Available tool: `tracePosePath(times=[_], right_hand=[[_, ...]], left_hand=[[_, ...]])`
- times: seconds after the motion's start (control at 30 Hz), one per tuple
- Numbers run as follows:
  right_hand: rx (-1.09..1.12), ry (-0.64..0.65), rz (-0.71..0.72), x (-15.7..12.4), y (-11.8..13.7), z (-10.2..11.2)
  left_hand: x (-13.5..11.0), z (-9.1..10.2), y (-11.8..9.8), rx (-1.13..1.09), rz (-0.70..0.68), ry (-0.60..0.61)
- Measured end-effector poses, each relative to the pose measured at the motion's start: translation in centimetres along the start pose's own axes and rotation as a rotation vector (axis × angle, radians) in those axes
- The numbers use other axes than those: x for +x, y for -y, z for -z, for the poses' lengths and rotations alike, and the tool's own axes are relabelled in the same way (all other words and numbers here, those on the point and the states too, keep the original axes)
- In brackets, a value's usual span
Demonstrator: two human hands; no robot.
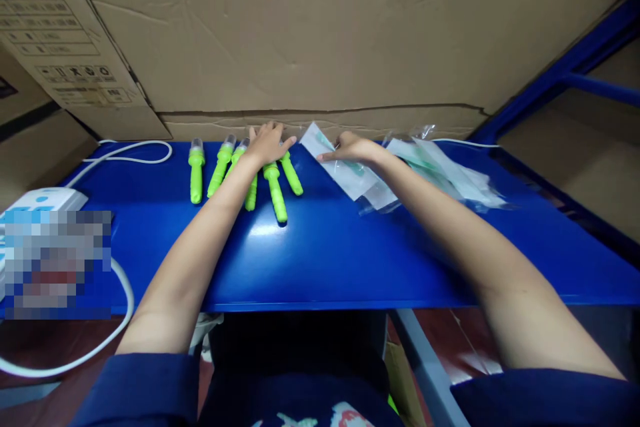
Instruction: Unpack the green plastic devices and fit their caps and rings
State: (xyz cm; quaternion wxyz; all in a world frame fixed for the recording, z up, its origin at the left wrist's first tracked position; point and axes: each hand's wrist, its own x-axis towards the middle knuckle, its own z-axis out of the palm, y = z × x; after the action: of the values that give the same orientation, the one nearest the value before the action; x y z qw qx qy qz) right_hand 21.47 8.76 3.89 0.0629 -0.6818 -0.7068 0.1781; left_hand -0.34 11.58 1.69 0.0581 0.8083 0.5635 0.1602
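My left hand [268,144] lies palm down at the back of the blue table, fingers spread over the clear-capped ends of lime-green sticks. One green stick [275,193] points toward me below the hand, and another green stick [293,177] lies just right of it. Further left rests a separate green stick [197,177] with its clear cap away from me. My right hand [353,148] is at a clear plastic packet [336,170] with a white and green insert. Its thumb stretches over the packet while the other fingers curl in at the far edge, partly hidden.
More plastic packets [445,170] lie overlapped to the right of my right forearm. A white power strip [45,203] with a cable stands at the left edge. Cardboard [310,33] walls off the back, and a blue metal frame [540,80] rises at the right.
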Motion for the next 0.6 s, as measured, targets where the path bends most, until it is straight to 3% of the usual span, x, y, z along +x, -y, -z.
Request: tracePosePath(times=[0.17,0.27,0.33,0.4,0.53,0.6], right_hand=[[0.152,0.082,0.186,-1.2,-0.9,2.8],[0.058,0.151,0.120,-2.4,-0.7,4.3],[0.007,0.123,0.084,-3.1,-0.7,5.2],[-0.044,0.003,0.086,-3.8,-0.9,5.7],[-0.220,-0.560,0.081,-5.5,-1.9,5.6],[-0.245,-0.733,0.034,-6.3,-2.7,5.2]], left_hand=[[0.2,0.8,-1.7,-0.286,-0.132,-0.109],[0.2,1.7,-2.8,-0.480,-0.206,-0.166],[0.4,2.2,-3.2,-0.580,-0.201,-0.216],[0.7,2.5,-3.1,-0.664,-0.166,-0.276],[1.9,2.1,-2.0,-0.816,-0.061,-0.369],[2.6,1.7,-1.3,-0.894,-0.011,-0.402]])
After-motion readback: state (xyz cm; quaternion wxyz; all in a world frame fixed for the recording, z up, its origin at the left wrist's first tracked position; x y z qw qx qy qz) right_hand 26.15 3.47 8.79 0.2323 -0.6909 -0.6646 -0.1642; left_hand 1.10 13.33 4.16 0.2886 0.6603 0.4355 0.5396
